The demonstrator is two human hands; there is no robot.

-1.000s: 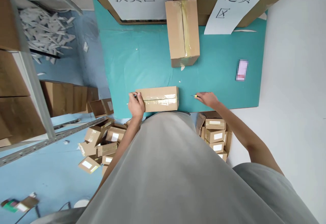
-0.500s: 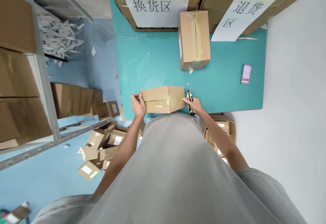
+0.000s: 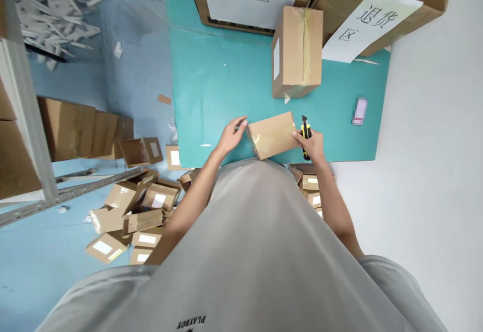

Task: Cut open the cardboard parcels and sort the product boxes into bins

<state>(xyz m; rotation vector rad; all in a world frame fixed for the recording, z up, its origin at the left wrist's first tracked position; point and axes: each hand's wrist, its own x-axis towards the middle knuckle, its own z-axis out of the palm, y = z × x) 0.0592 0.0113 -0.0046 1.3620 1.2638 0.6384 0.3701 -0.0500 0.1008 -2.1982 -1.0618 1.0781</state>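
Carton [image 3: 275, 135], PLAYBOY shirt [image 3: 256, 246], 换货区 sign [image 3: 252, 2], 退货区 sign [image 3: 372, 26]

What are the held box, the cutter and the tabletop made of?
Box: matte cardboard, judging by brown panels and crisp folds; shiny tape.
Cutter: probably plastic handle, yellow and black; dark blade, likely steel.
Tabletop: teal, faint sheen; possibly vinyl.

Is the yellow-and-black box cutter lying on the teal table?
No, the right hand holds the yellow-and-black box cutter beside the small brown cardboard box.
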